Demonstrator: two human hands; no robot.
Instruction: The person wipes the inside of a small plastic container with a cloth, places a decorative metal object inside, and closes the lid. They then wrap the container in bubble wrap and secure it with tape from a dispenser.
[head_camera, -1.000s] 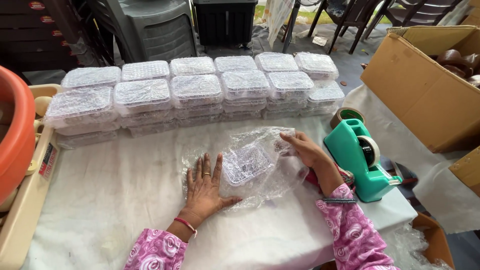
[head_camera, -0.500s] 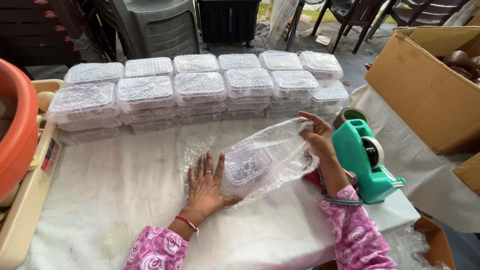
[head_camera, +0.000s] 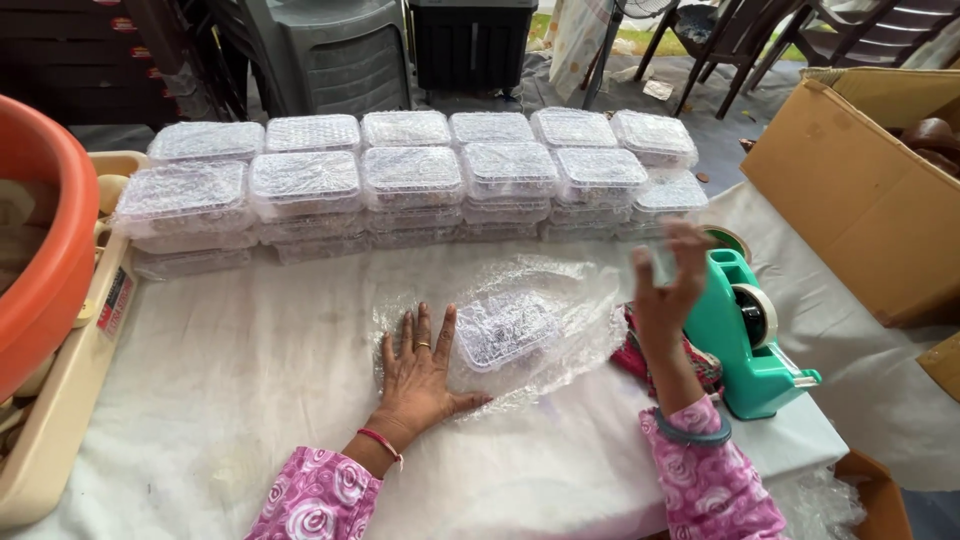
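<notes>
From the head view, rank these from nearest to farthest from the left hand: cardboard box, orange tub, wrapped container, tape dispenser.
1. wrapped container, touching the left hand on its right
2. tape dispenser, farther right
3. orange tub, far left
4. cardboard box, far right

Landmark = green tape dispenser, right side of table. Just left of it: 1 clear plastic box, rectangular w/ rounded corners, lying in loose bubble wrap. Behind that, further from dispenser: stacked wrapped boxes, clear, 2 rows, 6 across, several high. Right of dispenser, past table edge: open brown cardboard carton. Far left: red-and-white label on a beige tray rim.
</notes>
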